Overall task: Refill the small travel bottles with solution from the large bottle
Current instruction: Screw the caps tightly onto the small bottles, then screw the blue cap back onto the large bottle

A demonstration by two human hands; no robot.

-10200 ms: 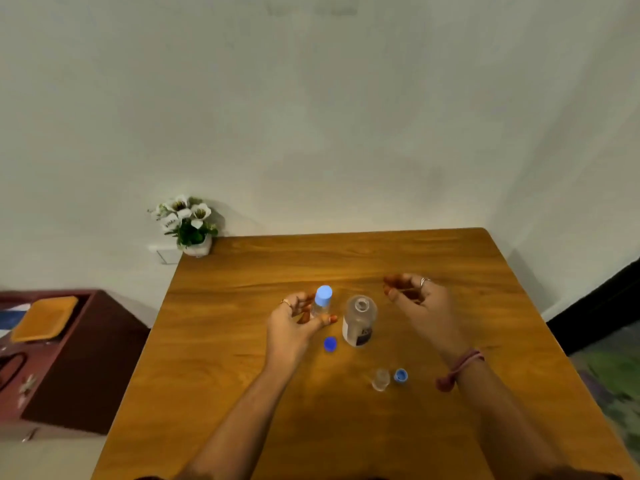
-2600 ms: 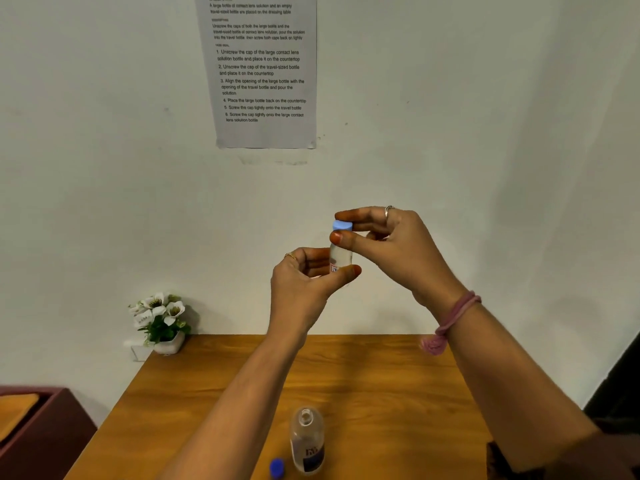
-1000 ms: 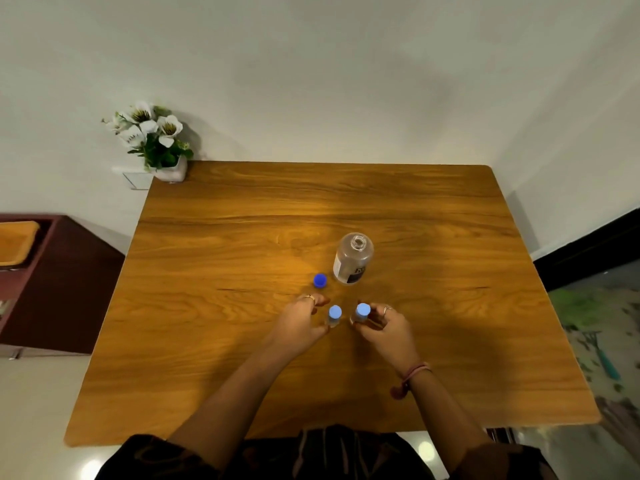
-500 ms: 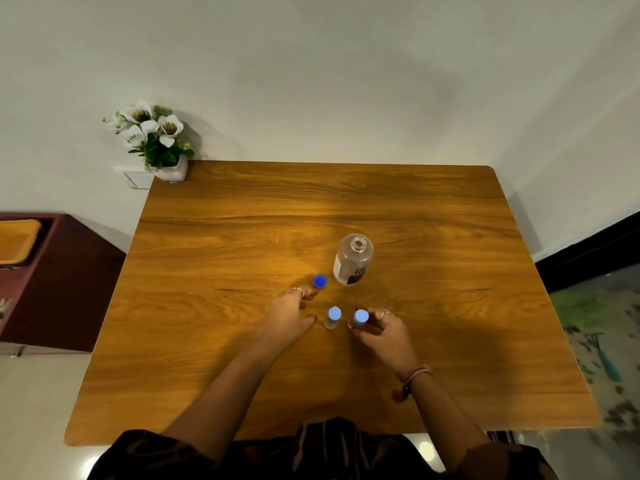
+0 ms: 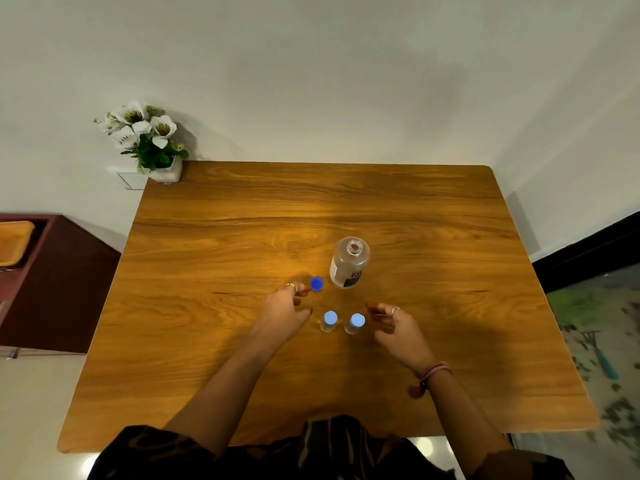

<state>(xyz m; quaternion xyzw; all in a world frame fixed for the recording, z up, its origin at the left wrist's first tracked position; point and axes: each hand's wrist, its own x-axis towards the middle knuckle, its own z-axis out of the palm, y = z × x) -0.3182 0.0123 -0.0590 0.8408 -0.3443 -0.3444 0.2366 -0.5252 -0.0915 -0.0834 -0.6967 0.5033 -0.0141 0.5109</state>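
The large clear bottle [image 5: 349, 263] stands uncapped in the middle of the wooden table [image 5: 221, 244]. Its dark blue cap [image 5: 316, 283] lies just left of it. Two small travel bottles stand side by side nearer me, both with light blue caps on: the left small bottle [image 5: 329, 320] and the right small bottle [image 5: 356, 322]. My left hand [image 5: 284, 313] rests left of them, its fingertips touching the dark blue cap. My right hand [image 5: 398, 327] hovers just right of the right small bottle, fingers apart and holding nothing.
A white pot of artificial flowers [image 5: 149, 143] sits at the table's far left corner. A dark red cabinet [image 5: 52, 282] with an orange tray [image 5: 14, 242] stands left of the table. A wall runs behind the table.
My right hand has let go of the right small bottle and drawn back to the right. My left hand has reached forward to the dark blue cap. Both small bottles stay put.
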